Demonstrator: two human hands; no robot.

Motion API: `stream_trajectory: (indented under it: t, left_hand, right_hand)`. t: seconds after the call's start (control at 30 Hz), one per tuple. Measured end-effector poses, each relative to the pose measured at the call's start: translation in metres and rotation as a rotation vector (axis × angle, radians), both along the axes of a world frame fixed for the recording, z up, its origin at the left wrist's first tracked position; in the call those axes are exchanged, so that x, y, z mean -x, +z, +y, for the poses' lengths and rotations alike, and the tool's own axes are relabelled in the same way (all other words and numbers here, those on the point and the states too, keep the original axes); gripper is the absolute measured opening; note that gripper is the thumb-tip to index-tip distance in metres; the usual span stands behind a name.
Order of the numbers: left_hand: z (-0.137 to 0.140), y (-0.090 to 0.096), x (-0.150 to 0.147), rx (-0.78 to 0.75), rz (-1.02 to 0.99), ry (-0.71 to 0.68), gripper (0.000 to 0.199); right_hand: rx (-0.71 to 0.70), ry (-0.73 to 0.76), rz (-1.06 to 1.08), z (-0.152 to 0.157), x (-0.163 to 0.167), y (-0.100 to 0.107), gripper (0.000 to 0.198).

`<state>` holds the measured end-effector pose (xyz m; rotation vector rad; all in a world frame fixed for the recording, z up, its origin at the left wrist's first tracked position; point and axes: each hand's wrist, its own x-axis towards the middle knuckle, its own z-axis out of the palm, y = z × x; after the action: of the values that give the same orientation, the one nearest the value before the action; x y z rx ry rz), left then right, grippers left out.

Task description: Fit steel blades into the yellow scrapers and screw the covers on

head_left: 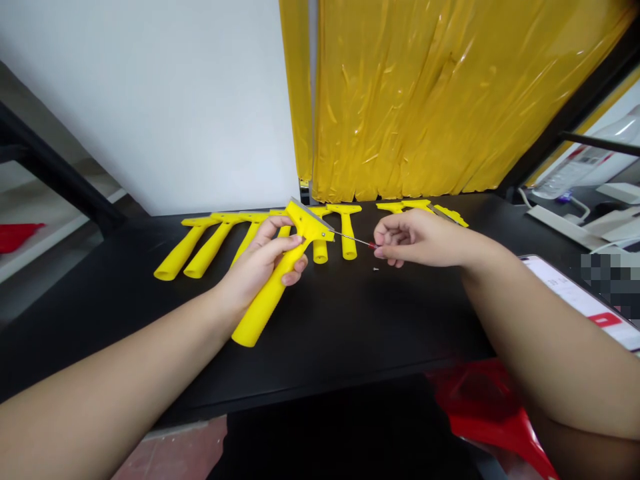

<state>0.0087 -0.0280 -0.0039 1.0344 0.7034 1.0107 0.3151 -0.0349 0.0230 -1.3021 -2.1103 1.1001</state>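
My left hand (265, 257) is wrapped round the yellow handle of a scraper (273, 300), tilted with its wide head up and to the right. A small screw shows at the right end of that head. My right hand (407, 239) pinches a thin screwdriver (353, 237) by its red end, most of the handle hidden in the fingers. Its shaft points left, and the tip meets or nearly meets the scraper's head. On the table below my right hand lies a small loose screw (375, 269).
Several yellow scrapers (183, 250) lie in a row along the back of the black table (350, 320). More yellow scraper pieces (450, 215) lie behind my right hand. A phone (565, 287) rests at the right. Yellow plastic sheeting (410, 100) and a white panel (200, 100) stand behind.
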Motion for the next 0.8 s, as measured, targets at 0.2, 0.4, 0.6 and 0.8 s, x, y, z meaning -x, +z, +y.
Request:
stream_trajectory:
  t: [0.2, 0.4, 0.6, 0.8]
  left_hand:
    - [-0.0006, 0.0012, -0.0007, 0.006, 0.014, 0.0, 0.042]
    - [-0.0002, 0.0007, -0.0016, -0.012, 0.021, -0.024, 0.043]
    - [-0.0012, 0.0007, -0.0009, -0.026, 0.031, -0.026, 0.043]
    - [-0.0033, 0.0033, -0.0027, -0.028, 0.042, 0.002, 0.043]
  right_hand:
    - [0.001, -0.004, -0.021, 0.0017, -0.0006, -0.0012, 0.029]
    - [0.009, -0.002, -0.045, 0.002, -0.0005, -0.0019, 0.028]
    - [0.009, -0.003, -0.05, 0.0008, 0.002, -0.0004, 0.029]
    - [-0.076, -0.024, -0.059, -0.0011, 0.0049, -0.0003, 0.029]
